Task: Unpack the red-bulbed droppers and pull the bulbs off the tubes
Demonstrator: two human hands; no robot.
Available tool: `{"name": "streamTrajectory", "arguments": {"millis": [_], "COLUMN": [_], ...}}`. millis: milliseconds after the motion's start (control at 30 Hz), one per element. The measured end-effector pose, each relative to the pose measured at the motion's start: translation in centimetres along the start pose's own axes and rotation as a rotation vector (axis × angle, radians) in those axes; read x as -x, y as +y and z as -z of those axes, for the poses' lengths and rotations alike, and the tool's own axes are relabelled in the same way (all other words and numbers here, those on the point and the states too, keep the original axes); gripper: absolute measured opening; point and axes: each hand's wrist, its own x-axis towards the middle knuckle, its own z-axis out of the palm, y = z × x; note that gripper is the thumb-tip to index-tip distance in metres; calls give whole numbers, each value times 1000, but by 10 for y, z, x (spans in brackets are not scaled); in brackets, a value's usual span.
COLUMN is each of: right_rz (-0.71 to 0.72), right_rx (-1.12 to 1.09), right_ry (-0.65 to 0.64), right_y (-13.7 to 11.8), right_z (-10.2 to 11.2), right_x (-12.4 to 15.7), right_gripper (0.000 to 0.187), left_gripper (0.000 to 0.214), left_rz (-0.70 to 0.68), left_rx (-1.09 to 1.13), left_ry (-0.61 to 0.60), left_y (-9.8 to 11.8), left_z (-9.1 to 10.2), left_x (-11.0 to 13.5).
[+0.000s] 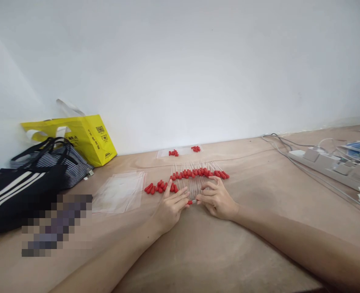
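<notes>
Between my hands is a small red rubber bulb (190, 202) with a thin clear tube, like a dropper. My left hand (171, 206) pinches the bulb end, its index finger raised off. My right hand (218, 200) closes its fingertips on the tube end; the palm side is hidden. Just beyond lies a row of droppers with red bulbs (198, 173), their clear tubes pointing to the wall. Thin clear tubes (194, 187) lie between this row and my hands. Loose red bulbs (160, 186) are heaped beyond my left fingers.
Clear zip bags (121, 191) lie stacked at left. Near the wall, another clear bag (164, 153) lies by two red bulb clusters. A yellow bag (99, 140) and black bag (24, 187) stand far left. A power strip (323, 165) with cables is at right.
</notes>
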Motion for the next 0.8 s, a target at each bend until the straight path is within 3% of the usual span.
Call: {"name": "streamTrajectory", "arguments": {"millis": [167,300,433,633,800], "right_rz": [2,-114,-256,-465,-539], "right_rx": [-31,-69,-53,-20,12], "right_ry": [-43,-63,-112,-103,-84], "right_y": [-7,2,15,27,34], "right_z": [5,15,19,2,-7], "right_x": [6,18,30,33,32], "right_gripper": [15,19,22,33,35], "left_gripper": [19,25,22,27,31], "left_rz": [-63,7,162,457,750], "left_rx": [-17,-79,-60,-9,-39], "left_ry": [-18,-51,-41,5,3], "left_y": [0,-17,-25,-24,-49], "left_z": [7,22,29,27,41], "left_x": [8,26,37,33,32]}}
